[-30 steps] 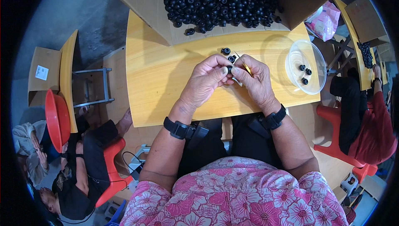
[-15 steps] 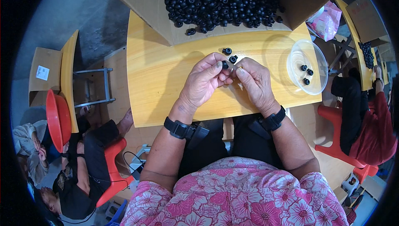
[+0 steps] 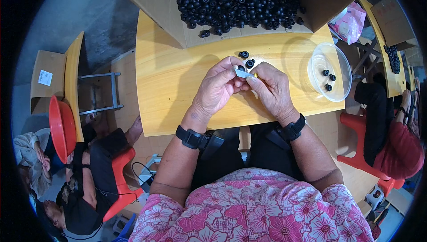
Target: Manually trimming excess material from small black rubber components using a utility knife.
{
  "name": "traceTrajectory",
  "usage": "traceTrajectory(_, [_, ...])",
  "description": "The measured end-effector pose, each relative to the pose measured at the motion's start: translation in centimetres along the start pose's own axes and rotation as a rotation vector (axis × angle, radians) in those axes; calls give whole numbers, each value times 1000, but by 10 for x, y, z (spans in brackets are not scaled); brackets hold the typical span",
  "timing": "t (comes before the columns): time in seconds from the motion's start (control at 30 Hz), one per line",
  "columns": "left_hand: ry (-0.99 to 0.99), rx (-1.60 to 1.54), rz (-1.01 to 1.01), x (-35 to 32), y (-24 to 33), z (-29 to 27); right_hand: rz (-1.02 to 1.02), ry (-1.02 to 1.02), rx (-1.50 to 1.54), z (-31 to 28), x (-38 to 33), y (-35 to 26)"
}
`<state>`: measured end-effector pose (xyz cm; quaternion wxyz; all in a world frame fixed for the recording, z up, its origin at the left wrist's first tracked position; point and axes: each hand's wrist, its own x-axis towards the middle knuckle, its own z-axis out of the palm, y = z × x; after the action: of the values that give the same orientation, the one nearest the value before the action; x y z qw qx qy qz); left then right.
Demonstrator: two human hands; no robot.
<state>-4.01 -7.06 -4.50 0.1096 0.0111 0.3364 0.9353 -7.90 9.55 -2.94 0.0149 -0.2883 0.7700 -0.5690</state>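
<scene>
My left hand pinches a small round black part between thumb and fingers, over the wooden table. Close beside it, my right hand is closed on a small knife, its flat silver blade lying across the black part. A bit of yellow shows at the knife's handle end, mostly hidden by the fingers. Just beyond the hands, two black parts lie on the table, one farther off and one nearer. To the right stands a clear round plastic tub with three black parts in it.
A cardboard box lies open toward me at the table's far side, heaped with black parts. At left are a red basin and seated people; another person in red sits at right by a second table.
The blade has turned so its flat silver face shows, and it now covers more of the black part. Both hands stay in nearly the same place.
</scene>
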Motion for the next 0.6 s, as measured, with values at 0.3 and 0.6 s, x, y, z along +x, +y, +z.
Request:
traceTrajectory(0.3, [-2, 1, -1, 0, 0, 0, -2, 5, -33, -1, 0, 1])
traceTrajectory(0.6, [1, 4, -1, 0, 0, 1, 22, 1, -6, -1, 0, -1])
